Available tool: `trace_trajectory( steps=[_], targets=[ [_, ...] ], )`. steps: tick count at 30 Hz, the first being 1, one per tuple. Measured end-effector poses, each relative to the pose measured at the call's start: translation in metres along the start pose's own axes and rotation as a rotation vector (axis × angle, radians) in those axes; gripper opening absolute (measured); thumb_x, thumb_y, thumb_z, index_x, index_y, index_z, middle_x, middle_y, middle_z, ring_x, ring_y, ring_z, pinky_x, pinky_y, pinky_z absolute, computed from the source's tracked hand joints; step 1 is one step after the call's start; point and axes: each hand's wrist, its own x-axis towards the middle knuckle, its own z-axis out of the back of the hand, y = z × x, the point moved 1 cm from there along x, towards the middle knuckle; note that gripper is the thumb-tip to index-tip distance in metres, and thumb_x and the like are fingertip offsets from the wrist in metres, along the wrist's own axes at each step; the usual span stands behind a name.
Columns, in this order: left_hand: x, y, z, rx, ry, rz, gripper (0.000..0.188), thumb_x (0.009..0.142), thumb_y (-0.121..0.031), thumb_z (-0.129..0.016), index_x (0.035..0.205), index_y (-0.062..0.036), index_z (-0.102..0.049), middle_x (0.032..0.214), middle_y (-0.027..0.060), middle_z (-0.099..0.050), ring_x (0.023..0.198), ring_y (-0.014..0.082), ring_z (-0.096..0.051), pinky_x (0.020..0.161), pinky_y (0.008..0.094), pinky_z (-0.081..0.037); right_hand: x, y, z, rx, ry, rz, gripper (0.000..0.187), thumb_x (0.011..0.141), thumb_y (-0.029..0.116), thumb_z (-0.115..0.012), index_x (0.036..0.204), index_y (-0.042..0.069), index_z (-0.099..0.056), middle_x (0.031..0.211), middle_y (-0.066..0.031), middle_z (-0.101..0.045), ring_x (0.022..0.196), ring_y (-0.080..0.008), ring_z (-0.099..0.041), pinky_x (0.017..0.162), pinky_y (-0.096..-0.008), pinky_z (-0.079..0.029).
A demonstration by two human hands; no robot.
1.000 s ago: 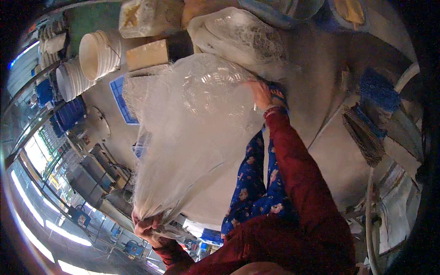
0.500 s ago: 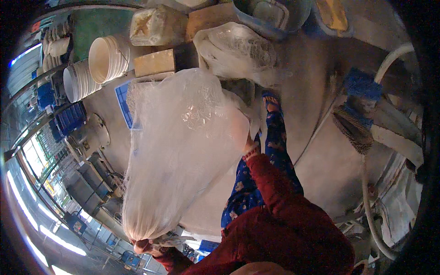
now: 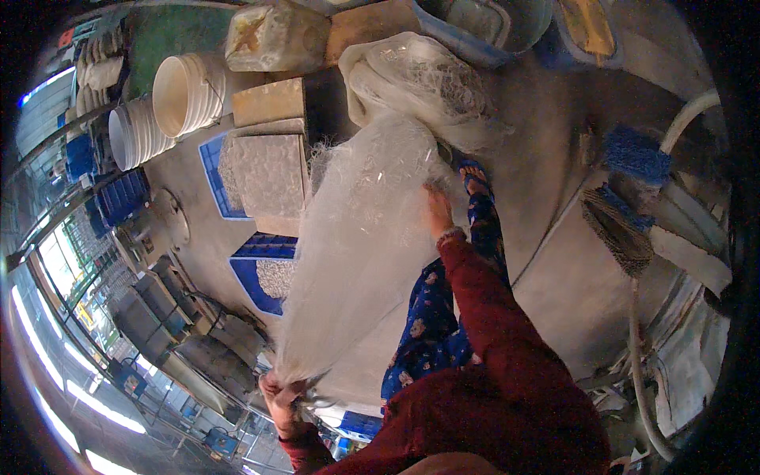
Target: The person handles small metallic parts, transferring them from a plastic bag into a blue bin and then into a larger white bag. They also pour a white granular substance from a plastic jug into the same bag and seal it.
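A long, whitish see-through mesh net [image 3: 356, 214] hangs stretched in front of me, wide at the far end and gathered to a bunch at the near left. My left hand [image 3: 283, 393] is closed round that bunched end, with a loose tail hanging out beside it. Against the net's far right edge is my right hand [image 3: 439, 210], its fingers closed at the mesh and partly blurred. Beyond the net, a second heap of pale netting [image 3: 416, 83] lies piled up, touching or nearly touching the net's far end.
Blue crates [image 3: 257, 273] holding pale, lumpy material stand left of the net, one partly under a flat board [image 3: 267, 170]. White buckets [image 3: 186, 95], a cardboard box [image 3: 269, 101] and a cloudy jerrycan [image 3: 273, 38] sit beyond. At right stands equipment with a blue brush-like pad [image 3: 633, 154] and a hose [image 3: 633, 340].
The net has swung right and narrowed, uncovering the crates and board. My left hand has moved up and right with the bunched end; my right hand has come farther out, showing more.
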Motion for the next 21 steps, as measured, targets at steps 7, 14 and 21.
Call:
trace_trajectory(
  steps=[7,14,21],
  targets=[
    [0.019,0.02,-0.01,-0.012,-0.118,0.076,0.013,0.06,-0.011,-0.058,0.068,-0.0004,-0.058,0.062,0.0041,-0.056,0.056,0.0128,-0.05,0.053,0.0246,-0.042,0.114,-0.043,0.067,0.16,0.948,0.129,0.045,0.081,0.016,-0.055,0.123,0.003,-0.046,0.119,-0.02,-0.053,0.11,-0.0334,-0.05,0.095,-0.0389,-0.038],
    [0.036,0.087,0.033,-0.269,-0.037,-0.072,0.042,0.053,-0.009,-0.061,0.092,0.0047,-0.056,0.081,0.0107,-0.063,0.064,0.0215,-0.061,0.058,0.0309,-0.051,0.226,0.005,0.018,0.0,0.412,0.03,0.047,0.083,0.035,-0.057,0.12,0.007,-0.05,0.122,-0.0167,-0.051,0.114,-0.0324,-0.047,0.094,-0.0385,-0.038],
    [0.014,0.15,0.035,-0.383,-0.168,-0.124,0.047,0.062,-0.014,-0.059,0.105,0.0048,-0.051,0.103,0.0185,-0.058,0.082,0.0288,-0.061,0.068,0.0388,-0.051,0.166,0.025,-0.016,-0.176,0.34,0.236,0.047,0.079,0.036,-0.061,0.117,0.01,-0.053,0.12,-0.0157,-0.051,0.115,-0.0333,-0.044,0.098,-0.0445,-0.032]
  ],
)
